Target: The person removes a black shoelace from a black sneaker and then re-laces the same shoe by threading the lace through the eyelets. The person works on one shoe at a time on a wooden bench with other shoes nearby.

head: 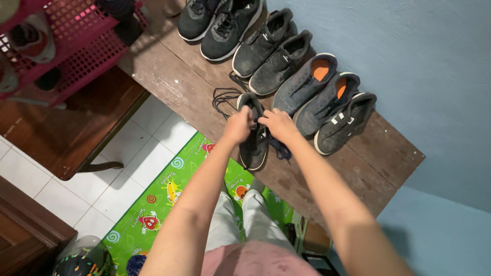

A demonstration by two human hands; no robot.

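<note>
A dark sneaker [253, 148] lies on the wooden bench [174, 76] in front of me, its heel at the near edge. My left hand [238, 126] and my right hand [277, 124] are both over its upper, fingers closed on the dark shoelace [279, 149]. One lace end trails off to the right of the sneaker. A loose tangle of black lace [225, 97] lies on the bench just beyond my left hand.
Several dark sneakers [307, 84] stand in a row along the blue wall [424, 61], two with orange insoles. A pink plastic shoe rack [76, 30] is at upper left. A low wooden table [71, 133], white tiles and a green play mat [163, 204] are below.
</note>
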